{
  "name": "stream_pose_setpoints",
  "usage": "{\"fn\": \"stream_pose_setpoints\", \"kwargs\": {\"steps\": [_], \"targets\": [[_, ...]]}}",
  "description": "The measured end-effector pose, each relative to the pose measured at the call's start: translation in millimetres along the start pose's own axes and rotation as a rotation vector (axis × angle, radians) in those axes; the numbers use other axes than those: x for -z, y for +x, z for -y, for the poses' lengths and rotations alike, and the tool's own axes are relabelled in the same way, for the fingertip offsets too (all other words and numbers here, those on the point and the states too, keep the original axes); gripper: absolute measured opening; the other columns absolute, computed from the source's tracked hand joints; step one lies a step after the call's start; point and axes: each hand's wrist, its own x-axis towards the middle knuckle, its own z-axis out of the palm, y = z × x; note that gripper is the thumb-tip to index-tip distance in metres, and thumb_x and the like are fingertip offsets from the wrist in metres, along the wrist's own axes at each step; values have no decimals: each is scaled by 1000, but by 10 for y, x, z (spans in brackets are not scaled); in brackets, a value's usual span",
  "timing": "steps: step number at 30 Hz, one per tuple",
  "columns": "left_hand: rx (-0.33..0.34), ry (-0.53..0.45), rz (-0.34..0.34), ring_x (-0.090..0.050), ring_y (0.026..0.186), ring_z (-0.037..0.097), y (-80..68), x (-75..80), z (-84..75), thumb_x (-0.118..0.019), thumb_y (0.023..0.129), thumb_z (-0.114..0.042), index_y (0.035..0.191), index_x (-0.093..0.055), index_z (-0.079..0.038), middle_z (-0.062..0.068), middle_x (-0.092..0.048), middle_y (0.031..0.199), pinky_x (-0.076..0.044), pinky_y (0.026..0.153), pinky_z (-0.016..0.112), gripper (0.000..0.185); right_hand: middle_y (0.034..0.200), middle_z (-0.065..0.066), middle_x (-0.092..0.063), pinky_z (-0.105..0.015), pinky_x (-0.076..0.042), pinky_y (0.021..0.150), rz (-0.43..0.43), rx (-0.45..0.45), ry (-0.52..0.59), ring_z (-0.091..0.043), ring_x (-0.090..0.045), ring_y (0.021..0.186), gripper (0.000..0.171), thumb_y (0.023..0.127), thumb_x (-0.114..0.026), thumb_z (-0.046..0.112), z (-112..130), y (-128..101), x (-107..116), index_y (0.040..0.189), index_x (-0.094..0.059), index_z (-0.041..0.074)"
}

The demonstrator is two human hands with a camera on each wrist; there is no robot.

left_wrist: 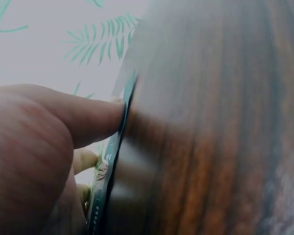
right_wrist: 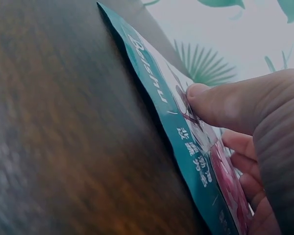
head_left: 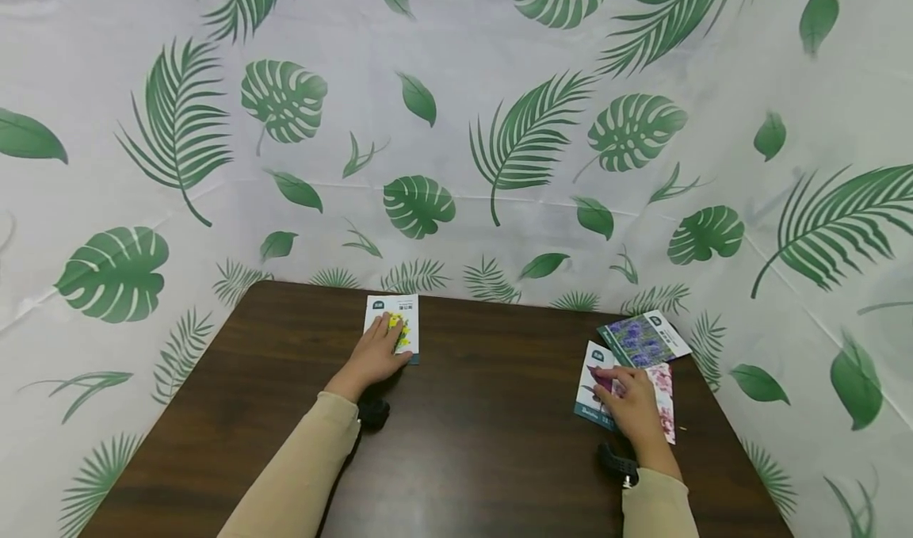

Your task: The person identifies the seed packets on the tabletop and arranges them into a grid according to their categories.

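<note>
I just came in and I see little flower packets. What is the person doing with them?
A person sits at a dark wooden table with both hands laid on small flower packets. The left hand rests flat on a yellow-flower packet near the table's far edge. The right hand presses on a pink-flower packet at the right side, thumb on its printed front. A purple-flower packet lies just beyond it, untouched. No packet is lifted off the table.

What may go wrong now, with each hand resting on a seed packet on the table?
1. The purple-flower packet lies at the table edge and may be knocked off.
2. The right hand covers overlapping packets; lifting may drag two.
3. The yellow-flower packet lies flat under the left hand; it may slide, not lift.
</note>
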Motion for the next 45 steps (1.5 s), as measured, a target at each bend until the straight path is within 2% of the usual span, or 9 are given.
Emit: {"fn": "stream_pose_setpoints", "kwargs": {"steps": [7, 12, 17, 23, 27, 30, 34, 39, 45], "targets": [[-1, -14, 16, -2, 171, 46, -11, 58, -32, -60, 112, -41, 173, -25, -2, 29, -4, 182, -10, 139, 60, 81, 136, -33, -63, -65, -38, 107, -51, 117, -17, -54, -54, 127, 28, 93, -84, 3, 8, 6, 22, 119, -79, -3], [-8, -47, 21, -1, 171, 46, 1, 85, -52, -62, 110, -40, 173, -24, -3, 28, -2, 182, -9, 138, 62, 82, 132, -30, -69, -66, -41, 107, -57, 154, -78, -51, -58, 125, 27, 94, -83, 4, 18, 33, 58, 120, -79, -2], [-3, -78, 23, -2, 170, 47, 18, 85, -33, -66, 109, -39, 173, -27, -4, 27, -4, 182, -11, 137, 67, 83, 125, -27, -72, -66, -43, 100, -95, 183, -125, -49, -61, 118, 24, 92, -84, 4, 50, 53, 64, 116, -82, 1], [0, -75, -4, -3, 171, 46, 55, 94, -58, -70, 107, -37, 172, -32, -4, 28, -7, 181, -14, 137, 64, 82, 118, -23, -72, -62, -49, 100, -73, 149, -126, -41, -64, 111, 20, 98, -79, 7, 158, 91, 54, 118, -81, 3], [3, -50, 15, -1, 170, 48, 56, 87, -68, -68, 108, -34, 171, -31, 0, 32, -4, 180, -13, 138, 62, 81, 112, -19, -73, -58, -55, 93, -40, 142, -159, -36, -67, 104, 17, 98, -77, 6, 196, 82, -16, 114, -82, 4], [-5, -48, 38, 1, 170, 49, 52, 80, -44, -67, 109, -34, 171, -29, 2, 33, -2, 180, -10, 138, 63, 81, 106, -17, -74, -56, -54, 90, -46, 166, -187, -35, -67, 100, 14, 97, -76, 4, 204, 78, -58, 108, -84, 5], [-8, -50, 64, 5, 170, 48, 39, 95, -23, -64, 110, -36, 172, -25, 1, 32, 2, 180, -7, 138, 62, 82, 109, -20, -77, -62, -52, 94, -35, 181, -196, -41, -68, 105, 13, 97, -76, 3, 243, 80, -59, 107, -84, 4], [-15, -49, 61, 4, 170, 48, 37, 112, -21, -63, 110, -37, 172, -25, 1, 32, 2, 180, -7, 139, 62, 82, 114, -23, -77, -65, -51, 99, -6, 183, -183, -45, -67, 110, 15, 97, -75, 1, 305, 83, -60, 109, -83, 2], [-10, -45, 57, 3, 170, 49, 14, 115, -20, -63, 110, -37, 172, -26, 0, 33, 0, 180, -9, 138, 62, 81, 113, -26, -73, -66, -52, 98, 2, 193, -159, -46, -66, 110, 19, 96, -74, -2, 352, 73, -107, 113, -81, -2]]}}
